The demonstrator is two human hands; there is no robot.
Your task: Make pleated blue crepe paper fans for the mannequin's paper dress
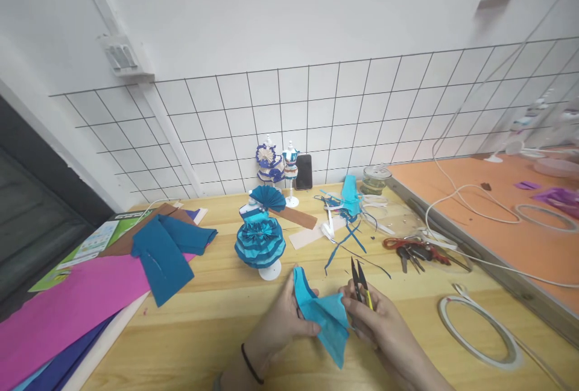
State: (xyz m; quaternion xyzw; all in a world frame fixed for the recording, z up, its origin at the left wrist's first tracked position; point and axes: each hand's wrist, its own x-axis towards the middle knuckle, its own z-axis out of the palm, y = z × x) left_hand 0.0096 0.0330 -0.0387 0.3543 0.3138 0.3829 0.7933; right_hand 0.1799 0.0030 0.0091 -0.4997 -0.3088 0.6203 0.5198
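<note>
Clearly, left hand [289, 318] and right hand [380, 317] pinch turquoise paper [326, 317].
On my feed: the right's snips [356, 280]; a clear jar [374, 183], contents indistinct.

The table [203, 324] was yellow wood. Colored sheets [90, 285] lay in a pile on the left. A little blue dress [260, 243] stood on a white stand [271, 271]. Thin blue strips [337, 250] and a tape roll [510, 355] lay to its right.

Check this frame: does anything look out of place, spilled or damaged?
Nothing looks spilled or damaged. Narrow dark-blue paper-like strips lie loose and crossed on the pale wooden table, beyond the right hand, like untidy offcuts. A bunch of metal keys with a black fob, toward the table's right side, seems odd amid the handicraft.
</note>
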